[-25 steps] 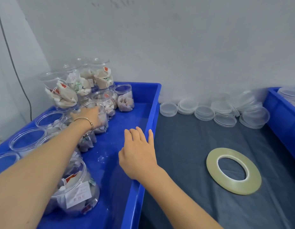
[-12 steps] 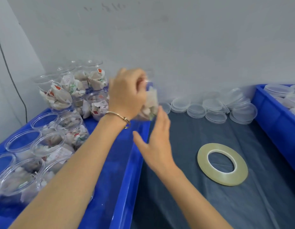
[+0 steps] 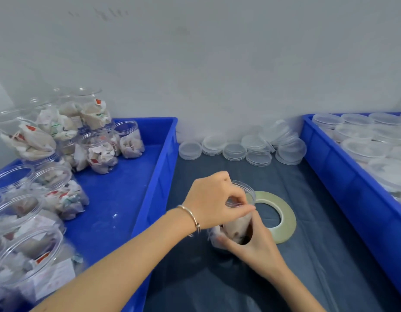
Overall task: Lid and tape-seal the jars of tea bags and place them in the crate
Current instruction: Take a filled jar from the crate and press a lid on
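On the dark grey plastic-covered table [image 3: 307, 255], just left of the flat pale-yellow ring of sealing tape [image 3: 282, 219], stands a clear plastic jar of tea bags [image 3: 236, 228], lidless. The right hand [image 3: 255, 246] cups the jar's lower body, fingers curled round it, while the left hand [image 3: 214, 201], with a thin metal bangle [image 3: 191, 216] on its wrist, pinches the rim. Left of the tape sits a blue plastic crate [image 3: 163, 167] packed with open filled jars [image 3: 100, 152]. Beyond the tape, stacks of clear round lids [image 3: 234, 152] line the wall. Right of the tape, another blue crate [image 3: 343, 188] holds lidded jars [image 3: 363, 149].
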Tool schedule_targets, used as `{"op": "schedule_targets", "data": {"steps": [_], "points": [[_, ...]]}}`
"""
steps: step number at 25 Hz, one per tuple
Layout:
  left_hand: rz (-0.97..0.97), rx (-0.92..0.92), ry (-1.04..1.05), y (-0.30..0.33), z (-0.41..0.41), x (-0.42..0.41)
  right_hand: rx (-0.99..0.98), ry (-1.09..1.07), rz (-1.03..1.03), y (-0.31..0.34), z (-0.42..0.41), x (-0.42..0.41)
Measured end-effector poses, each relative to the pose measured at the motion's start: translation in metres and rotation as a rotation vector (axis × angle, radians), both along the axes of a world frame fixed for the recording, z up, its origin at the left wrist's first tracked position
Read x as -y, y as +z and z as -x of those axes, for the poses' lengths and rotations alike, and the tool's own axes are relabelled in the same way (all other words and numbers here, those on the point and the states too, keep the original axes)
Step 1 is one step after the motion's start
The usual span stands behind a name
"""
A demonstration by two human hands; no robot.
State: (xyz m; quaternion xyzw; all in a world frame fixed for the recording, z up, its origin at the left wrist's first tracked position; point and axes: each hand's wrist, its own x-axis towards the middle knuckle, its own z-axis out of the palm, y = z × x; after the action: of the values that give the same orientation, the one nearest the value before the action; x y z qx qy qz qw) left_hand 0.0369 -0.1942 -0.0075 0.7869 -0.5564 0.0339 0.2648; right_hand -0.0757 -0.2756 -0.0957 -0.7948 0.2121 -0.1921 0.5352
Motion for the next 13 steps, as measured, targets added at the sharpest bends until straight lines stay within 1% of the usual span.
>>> {"op": "schedule_targets", "data": {"steps": [2,3,4,6,7,8,9,10,11,12,13], "points": [[0.258,-0.003,0.001,-0.020,0.005,0.005,0.005,0.019,0.035,-0.003,0.001,0.012],[0.334,-0.050,0.022,-0.029,0.006,0.008,0.027,0.028,0.050,-0.005,0.001,0.017],[0.370,-0.157,0.038,-0.036,0.005,0.010,0.043,0.035,0.067,-0.006,0.001,0.022],[0.330,-0.518,0.030,-0.043,0.003,0.015,0.045,0.065,0.090,-0.005,0.003,0.030],[0.306,-0.694,0.015,-0.046,0.004,0.017,0.045,0.119,0.078,-0.003,0.005,0.036],[0.319,-0.801,0.009,-0.050,0.004,0.020,0.060,0.197,0.040,0.000,0.009,0.043],[0.368,-0.843,0.025,-0.056,0.006,0.024,0.093,0.255,-0.003,0.002,0.013,0.051],[0.439,-0.865,0.059,-0.061,0.009,0.029,0.153,0.241,-0.021,0.005,0.017,0.061],[0.514,-0.887,0.108,-0.066,0.013,0.033,0.231,0.160,-0.008,0.006,0.020,0.074],[0.582,-0.908,0.148,-0.072,0.018,0.036,0.286,0.021,0.037,0.006,0.020,0.088],[0.633,-0.910,0.173,-0.078,0.023,0.039,0.284,-0.146,0.099,0.005,0.018,0.104]]}}
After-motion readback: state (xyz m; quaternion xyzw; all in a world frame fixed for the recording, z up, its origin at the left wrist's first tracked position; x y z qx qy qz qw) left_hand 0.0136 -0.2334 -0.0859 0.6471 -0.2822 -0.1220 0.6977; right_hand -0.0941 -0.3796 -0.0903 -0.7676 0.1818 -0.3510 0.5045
